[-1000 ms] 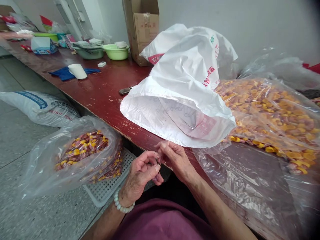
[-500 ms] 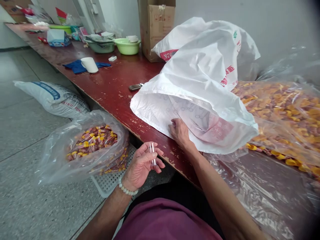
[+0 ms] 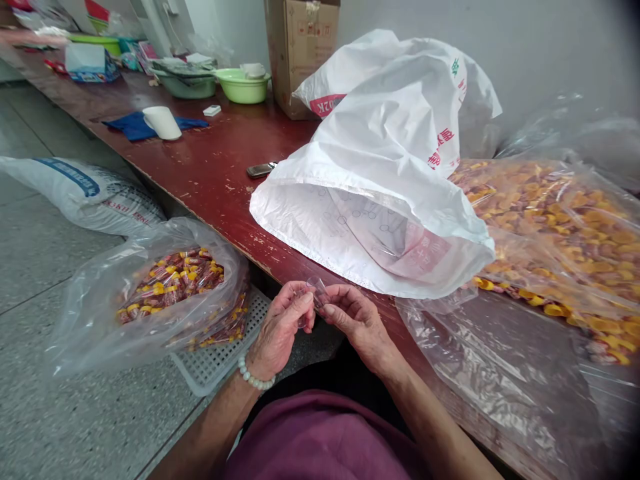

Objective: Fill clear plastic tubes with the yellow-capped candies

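Note:
Close together in front of the table edge, both hands have their fingers closed on small clear plastic pieces. My left hand (image 3: 281,328), with a pale bead bracelet at the wrist, grips a clear tube largely hidden by its fingers. A transparent tube (image 3: 317,291) shows between the fingertips, and my right hand (image 3: 361,325) pinches it. Whether this is one tube or two I cannot tell. Just beyond the hands, a big white woven sack (image 3: 300,207) lies on the red table (image 3: 200,180), its mouth facing me.
A clear bag (image 3: 90,327) of yellow-capped tubes stands at left over a white plastic basket (image 3: 205,367). Clear bags (image 3: 560,233) of yellow-capped pieces cover the table's right. A mug (image 3: 163,123), a phone (image 3: 260,170), basins (image 3: 243,87) and a carton (image 3: 305,60) stand farther back.
My right hand has come away from the sack's mouth and back to meet my left hand, fingers now closed on clear plastic. The view has shifted slightly right.

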### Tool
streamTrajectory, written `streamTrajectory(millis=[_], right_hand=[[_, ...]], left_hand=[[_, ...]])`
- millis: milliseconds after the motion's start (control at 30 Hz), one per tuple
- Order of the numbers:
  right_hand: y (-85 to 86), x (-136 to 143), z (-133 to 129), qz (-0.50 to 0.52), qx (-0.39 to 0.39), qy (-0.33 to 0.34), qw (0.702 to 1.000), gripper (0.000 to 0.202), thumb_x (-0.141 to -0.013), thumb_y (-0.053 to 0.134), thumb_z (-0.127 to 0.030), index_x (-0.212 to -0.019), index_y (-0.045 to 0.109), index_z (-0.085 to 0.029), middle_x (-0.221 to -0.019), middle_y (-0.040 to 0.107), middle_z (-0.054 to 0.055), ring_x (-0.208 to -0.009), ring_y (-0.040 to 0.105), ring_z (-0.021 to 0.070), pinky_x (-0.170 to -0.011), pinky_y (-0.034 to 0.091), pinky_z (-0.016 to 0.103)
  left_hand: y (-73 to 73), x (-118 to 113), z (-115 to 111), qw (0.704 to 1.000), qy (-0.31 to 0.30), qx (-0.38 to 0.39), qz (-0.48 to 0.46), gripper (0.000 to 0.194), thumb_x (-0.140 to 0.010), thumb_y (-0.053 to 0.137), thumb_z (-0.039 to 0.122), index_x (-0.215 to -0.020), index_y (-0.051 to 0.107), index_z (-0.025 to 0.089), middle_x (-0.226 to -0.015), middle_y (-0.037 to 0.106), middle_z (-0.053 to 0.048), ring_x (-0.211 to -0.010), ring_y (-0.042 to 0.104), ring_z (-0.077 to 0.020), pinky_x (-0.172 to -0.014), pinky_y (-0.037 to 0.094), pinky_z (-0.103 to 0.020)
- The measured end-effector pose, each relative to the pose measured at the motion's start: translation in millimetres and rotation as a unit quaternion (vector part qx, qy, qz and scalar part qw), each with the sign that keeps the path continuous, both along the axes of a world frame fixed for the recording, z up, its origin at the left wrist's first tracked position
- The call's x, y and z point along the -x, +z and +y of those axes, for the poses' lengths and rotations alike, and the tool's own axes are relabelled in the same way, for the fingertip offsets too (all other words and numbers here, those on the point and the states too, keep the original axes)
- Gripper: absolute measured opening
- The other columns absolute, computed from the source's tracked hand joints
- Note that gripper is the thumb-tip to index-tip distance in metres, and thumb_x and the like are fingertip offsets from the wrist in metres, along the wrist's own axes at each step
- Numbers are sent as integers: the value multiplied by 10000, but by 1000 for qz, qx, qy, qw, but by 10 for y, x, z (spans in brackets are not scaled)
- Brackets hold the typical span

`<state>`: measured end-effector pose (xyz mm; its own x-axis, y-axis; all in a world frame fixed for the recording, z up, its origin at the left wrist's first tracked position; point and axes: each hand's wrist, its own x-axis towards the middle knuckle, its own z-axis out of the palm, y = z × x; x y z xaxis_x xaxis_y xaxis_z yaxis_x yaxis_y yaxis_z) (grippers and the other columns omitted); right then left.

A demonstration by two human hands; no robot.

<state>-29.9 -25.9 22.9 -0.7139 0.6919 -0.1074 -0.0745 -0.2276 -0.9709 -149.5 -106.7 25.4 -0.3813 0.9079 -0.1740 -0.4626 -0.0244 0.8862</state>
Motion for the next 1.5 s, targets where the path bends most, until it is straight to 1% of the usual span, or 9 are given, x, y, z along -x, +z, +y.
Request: streamTrajectory(millis=[233,400,600,800,933,1033,1133,1233,1500], right_hand=[[-13,-68,-92,-26,-125,31,991,190,-839,583,-345,-964,567,-204,-837,631,20,-755,597,150,-735,483,307],[169,-179,-68,-132,-366,-53,920,197,-848,560,-268,-1038,607,-240,-982,581,60,-880,570,179,-765,483,324],[234,-101,-51,-102,-453,-40,885,221,-820,586,-224,-1034,628,-256,-1116,493,82,-1060,491,214,-884,452,374],[165,15,-11,-70,-374,-49,924,122,-865,528,-273,-860,640,-228,-1047,551,59,-988,518,194,-849,436,343],[186,-30,150,-69,-208,-138,966,230,-892,468,-396,-815,581,-211,-865,586,11,-783,528,148,-723,424,273],[184,-154,314,-136,-211,-79,965,361,-915,385,-434,-717,569,-194,-681,553,-6,-651,494,134,-641,397,262],[144,-245,510,-234,-347,-24,908,235,-863,472,-332,-712,581,-188,-700,550,11,-647,504,149,-625,396,277],[66,-147,802,-273,-492,-106,820,238,-773,526,-197,-1003,588,-182,-1047,546,84,-809,551,190,-713,428,321],[-138,733,1503,-359,-518,-165,759,715,-739,643,-358,-1361,334,-188,-1313,363,173,-1084,451,315,-863,419,456]], left_hand=[[5,-81,-13,999,13,24,46,279,-732,674,311,-957,597,165,-923,577,-22,-625,448,-65,-558,368,-199],[-35,-95,-3,993,-11,50,111,279,-775,616,369,-978,581,181,-745,542,15,-563,437,-72,-511,345,-202],[-24,-92,-29,974,-57,37,216,278,-814,559,298,-1072,553,194,-799,570,-7,-598,465,-102,-567,385,-217],[57,-72,11,958,-42,18,283,304,-816,562,320,-1094,568,196,-983,635,-65,-930,570,-218,-859,406,-299],[14,-60,29,955,-44,43,290,299,-815,567,325,-1088,576,204,-1028,621,-66,-936,565,-202,-850,425,-306],[-57,-47,19,963,-50,77,253,356,-803,582,353,-1124,561,201,-958,607,-54,-737,564,-142,-659,457,-255],[-108,-13,17,984,-57,88,146,399,-776,617,359,-1134,549,196,-832,574,-13,-566,508,-84,-495,401,-207],[-103,48,35,997,-50,55,25,244,-741,663,271,-945,595,156,-728,550,9,-630,559,-96,-576,440,-212],[-12,178,48,998,-26,22,-61,197,-699,671,165,-826,521,169,-810,639,-10,-648,619,-124,-585,452,-240]])
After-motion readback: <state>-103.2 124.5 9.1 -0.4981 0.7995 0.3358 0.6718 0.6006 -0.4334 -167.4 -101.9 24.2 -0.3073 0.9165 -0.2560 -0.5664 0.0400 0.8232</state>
